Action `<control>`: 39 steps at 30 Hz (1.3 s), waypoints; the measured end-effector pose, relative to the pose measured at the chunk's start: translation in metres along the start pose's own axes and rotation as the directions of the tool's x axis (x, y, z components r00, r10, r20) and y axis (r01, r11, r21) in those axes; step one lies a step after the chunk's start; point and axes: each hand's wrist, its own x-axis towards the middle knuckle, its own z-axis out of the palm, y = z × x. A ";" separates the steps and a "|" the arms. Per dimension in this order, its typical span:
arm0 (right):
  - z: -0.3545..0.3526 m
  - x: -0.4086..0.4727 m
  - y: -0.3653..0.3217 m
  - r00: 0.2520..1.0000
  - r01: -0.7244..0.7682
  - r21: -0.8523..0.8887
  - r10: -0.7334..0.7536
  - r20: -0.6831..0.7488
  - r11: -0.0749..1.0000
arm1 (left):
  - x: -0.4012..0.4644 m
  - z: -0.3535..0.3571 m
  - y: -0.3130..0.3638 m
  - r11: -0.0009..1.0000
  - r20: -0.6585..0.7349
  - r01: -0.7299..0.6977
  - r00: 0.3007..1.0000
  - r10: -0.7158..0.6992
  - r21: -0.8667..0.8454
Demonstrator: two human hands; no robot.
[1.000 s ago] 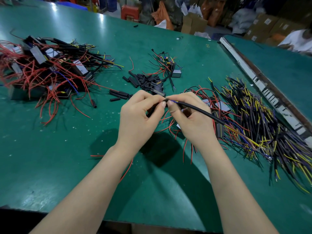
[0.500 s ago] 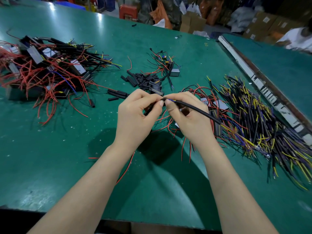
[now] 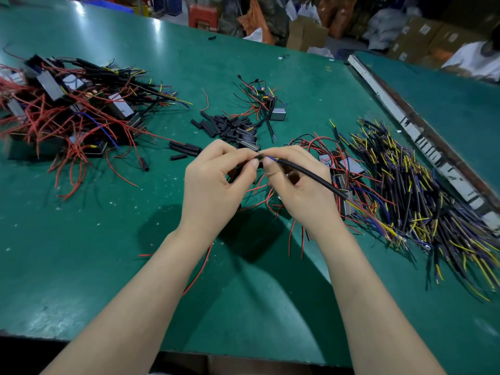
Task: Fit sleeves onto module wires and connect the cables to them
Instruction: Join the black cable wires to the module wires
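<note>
Above the middle of the green table, my left hand (image 3: 216, 182) pinches a short black sleeve (image 3: 258, 157) between thumb and forefinger; a module's red wires (image 3: 254, 188) hang beneath it. My right hand (image 3: 300, 190) pinches the end of a black cable (image 3: 311, 174), whose blue and yellow cores meet the sleeve at my fingertips. The cable runs down to the right, over my right hand. The module itself is mostly hidden under my left hand.
A heap of modules with red wires (image 3: 67, 109) lies at the far left. Loose black sleeves (image 3: 224, 125) sit behind my hands, beside one grey module (image 3: 278, 114). A pile of black cables (image 3: 422, 190) spreads at the right. A metal rail (image 3: 414, 131) borders the table (image 3: 108, 266).
Both hands stay pinched together at the joint with only slight finger movement. The view has shifted a little.
</note>
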 end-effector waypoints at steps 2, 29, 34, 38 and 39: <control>0.000 0.000 0.000 1.000 0.005 0.006 -0.005 0.007 1.000 | 0.000 0.000 0.000 1.000 -0.006 0.000 1.000 0.000 0.005; -0.001 0.000 0.002 0.986 -0.150 0.190 0.134 0.096 0.970 | 0.004 -0.003 -0.008 0.998 0.042 -0.056 0.998 0.055 0.024; -0.004 0.001 0.002 0.982 -0.189 0.273 0.177 0.070 0.943 | 0.005 -0.004 -0.008 0.999 0.049 -0.019 0.999 0.018 0.026; -0.007 0.003 0.008 0.991 -0.133 0.253 0.123 0.057 0.958 | 0.005 -0.004 -0.008 1.000 0.100 -0.006 0.995 0.005 0.002; -0.006 0.003 0.008 0.991 -0.134 0.257 0.124 0.056 0.957 | 0.005 -0.005 -0.008 1.000 0.104 -0.007 0.995 0.008 -0.005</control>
